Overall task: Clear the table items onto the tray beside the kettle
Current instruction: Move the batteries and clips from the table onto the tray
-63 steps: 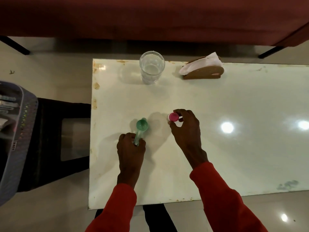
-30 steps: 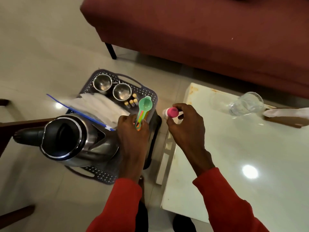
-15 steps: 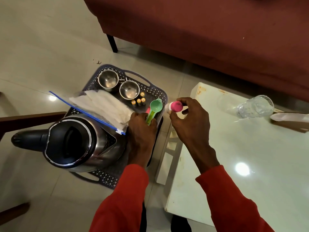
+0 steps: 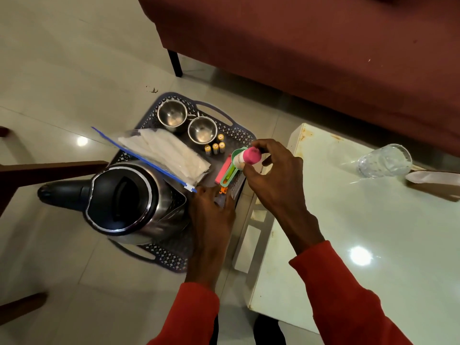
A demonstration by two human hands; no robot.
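Pinching a small pink-capped bottle between thumb and fingertips, the right hand holds it in the air over the right edge of the tray, just above the bowl of the green spoon. The spoon belongs to a stacked set of coloured measuring spoons lying on the tray's right side, with a pink one showing beneath it and an orange end sticking out at the handle. The left hand lies low over the tray just behind those handles, fingers spread and fairly straight, its fingertips at or near the orange end; whether it touches the spoons cannot be told. Also on the tray sit a steel kettle with a black lid at the near left, a zip bag of white sheets leaning across the middle, two steel cups at the far side, and four small batteries standing beside them. The tray rests on a dark stool on a tiled floor. To the right is the white table, where a clear glass stands at the far edge next to a napkin holder that is partly cut off. A dark red sofa fills the background. Both sleeves are red.
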